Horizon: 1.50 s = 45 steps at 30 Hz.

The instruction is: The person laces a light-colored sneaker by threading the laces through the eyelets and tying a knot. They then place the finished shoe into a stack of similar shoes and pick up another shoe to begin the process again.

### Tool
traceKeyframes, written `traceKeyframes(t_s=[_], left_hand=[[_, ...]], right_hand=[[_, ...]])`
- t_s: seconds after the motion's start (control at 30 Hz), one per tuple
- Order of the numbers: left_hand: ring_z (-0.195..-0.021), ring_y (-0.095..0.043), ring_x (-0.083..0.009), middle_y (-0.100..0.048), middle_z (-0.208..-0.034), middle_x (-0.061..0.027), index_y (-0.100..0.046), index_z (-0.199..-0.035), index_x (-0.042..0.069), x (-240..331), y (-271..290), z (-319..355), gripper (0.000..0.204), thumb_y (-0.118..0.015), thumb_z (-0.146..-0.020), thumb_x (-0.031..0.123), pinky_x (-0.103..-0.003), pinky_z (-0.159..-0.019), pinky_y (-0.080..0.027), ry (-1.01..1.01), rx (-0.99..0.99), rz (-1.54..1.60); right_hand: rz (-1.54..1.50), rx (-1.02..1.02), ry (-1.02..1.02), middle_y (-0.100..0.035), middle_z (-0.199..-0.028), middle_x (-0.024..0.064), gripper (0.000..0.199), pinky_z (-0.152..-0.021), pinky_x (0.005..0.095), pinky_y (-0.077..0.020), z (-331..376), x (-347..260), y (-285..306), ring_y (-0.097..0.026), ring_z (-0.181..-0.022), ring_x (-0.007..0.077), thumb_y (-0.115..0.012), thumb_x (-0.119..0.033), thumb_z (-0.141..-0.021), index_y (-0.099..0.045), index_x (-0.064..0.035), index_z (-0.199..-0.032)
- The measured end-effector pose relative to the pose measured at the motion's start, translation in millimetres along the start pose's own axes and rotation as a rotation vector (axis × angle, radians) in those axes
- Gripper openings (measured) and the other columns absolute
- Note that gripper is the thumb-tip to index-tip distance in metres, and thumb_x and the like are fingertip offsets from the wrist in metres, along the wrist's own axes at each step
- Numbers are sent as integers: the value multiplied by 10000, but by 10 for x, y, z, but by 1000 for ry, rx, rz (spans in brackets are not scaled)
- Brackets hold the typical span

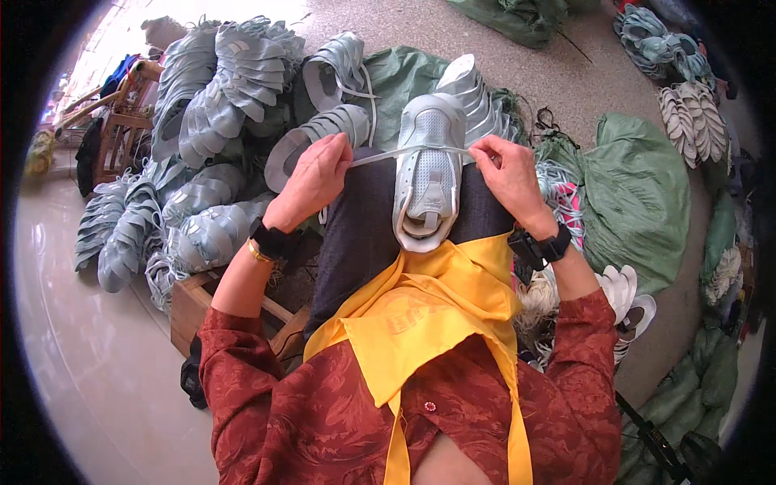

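Observation:
A pale grey-blue shoe upper [428, 182] rests on my lap, its toe pointing away from me and its heel opening toward my body. Across its front part runs a pale shoelace [373, 158], drawn out to both sides. My left hand [319, 174] is closed on the lace's left end, knuckles up. On the other side, my right hand [508, 174] pinches the lace close to the shoe upper's edge. Both wrists carry dark bands. A yellow apron [428, 299] covers my lap below the upper.
Stacks of pale blue shoe uppers [234, 89] lie to the left and ahead. Green sacks [634, 194] sit at the right, beside bundles of laces [558, 186]. A wooden box [198, 303] stands by my left elbow. White uppers [691, 121] lie at the far right.

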<state>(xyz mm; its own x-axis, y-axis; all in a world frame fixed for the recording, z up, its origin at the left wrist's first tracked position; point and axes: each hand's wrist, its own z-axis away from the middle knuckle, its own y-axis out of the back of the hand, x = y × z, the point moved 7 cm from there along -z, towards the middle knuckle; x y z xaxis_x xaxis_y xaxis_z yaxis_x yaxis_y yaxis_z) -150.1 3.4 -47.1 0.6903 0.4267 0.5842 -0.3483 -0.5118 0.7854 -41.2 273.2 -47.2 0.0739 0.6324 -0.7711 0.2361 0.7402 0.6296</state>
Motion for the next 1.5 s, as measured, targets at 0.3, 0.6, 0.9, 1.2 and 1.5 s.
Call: traceKeyframes(t_s=[0.3, 0.6, 0.9, 1.2, 1.5], left_hand=[[-714, -571, -314, -552, -770, -159, -504, -930, -7, -20, 231, -16, 106, -594, -876, -22, -400, -655, -460, 106, -17, 63], [-788, -580, -420, -533, -841, -173, -536, -930, 24, -172, 714, 214, 59, -591, -911, 14, -451, -654, -469, 89, 93, -217], [-866, -617, -462, -619, -904, -254, -554, -979, -14, -1302, 1626, 1260, 115, -536, -1012, 94, -509, -712, -483, 397, 379, -665], [-851, -650, -462, -659, -862, -257, -553, -951, -7, -2018, 2474, 2009, 77, -568, -962, 68, -517, -748, -488, 584, 484, -873], [-817, -666, -419, -678, -862, -219, -568, -978, -13, -2341, 2818, 1988, 131, -591, -930, 107, -492, -735, -512, 491, 357, -779]], right_hand=[[18, -16, 73, -690, -793, 172, 116, -651, 379, -534, 8, -65, 15, -699, -707, 312, -685, -105, -901, -677, 10, -914], [89, 43, 142, -698, -865, 172, 85, -701, 391, -536, 94, 56, 244, -693, -785, 336, -668, -70, -901, -681, 6, -936], [198, 100, 76, -679, -823, 121, 123, -582, 336, -490, 587, 428, 725, -633, -598, 221, -666, -29, -913, -728, -18, -1019], [241, 223, -197, -707, -868, 30, 203, -545, 241, -523, 1241, 1712, 1570, -636, -634, 76, -609, -30, -976, -748, -52, -1122], [143, 223, -500, -695, -784, 32, 202, -572, 255, -526, 1884, 2634, 2581, -652, -656, 89, -631, -56, -948, -740, -28, -1116]])
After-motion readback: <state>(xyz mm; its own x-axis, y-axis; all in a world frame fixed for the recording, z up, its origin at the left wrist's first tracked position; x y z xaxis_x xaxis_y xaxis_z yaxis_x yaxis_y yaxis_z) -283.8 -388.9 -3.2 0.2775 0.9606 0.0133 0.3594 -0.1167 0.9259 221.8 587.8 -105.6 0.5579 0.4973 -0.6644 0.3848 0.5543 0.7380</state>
